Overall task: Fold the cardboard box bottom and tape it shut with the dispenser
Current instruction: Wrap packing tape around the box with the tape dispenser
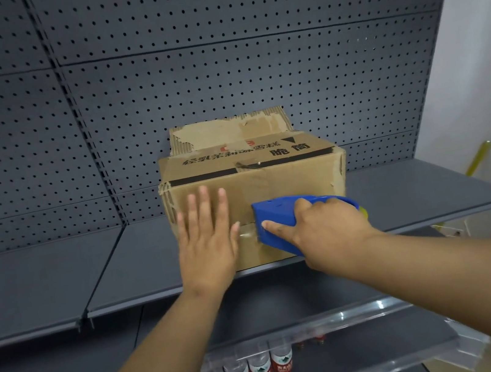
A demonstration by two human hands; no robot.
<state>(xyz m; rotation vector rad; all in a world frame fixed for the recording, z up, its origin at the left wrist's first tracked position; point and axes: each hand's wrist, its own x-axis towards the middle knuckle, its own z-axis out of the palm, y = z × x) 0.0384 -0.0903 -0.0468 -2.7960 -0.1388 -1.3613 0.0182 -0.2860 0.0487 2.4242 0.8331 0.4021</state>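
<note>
A worn brown cardboard box (281,177) with black print stands on the grey shelf (425,189), one torn flap sticking up at its back. My left hand (206,240) presses flat, fingers straight, against the box's near face on the left. My right hand (325,228) grips a blue tape dispenser (274,216), index finger stretched along its side. The dispenser's front edge lies against the near face, just right of my left hand. A shiny strip of clear tape (247,235) shows between the hand and the dispenser.
A dark pegboard wall (218,61) rises behind the box. Grey shelf surface stretches left (44,282) and right of it. On a lower shelf stand several water bottles (260,370) with red and white labels. A yellow stick (479,157) leans at the far right.
</note>
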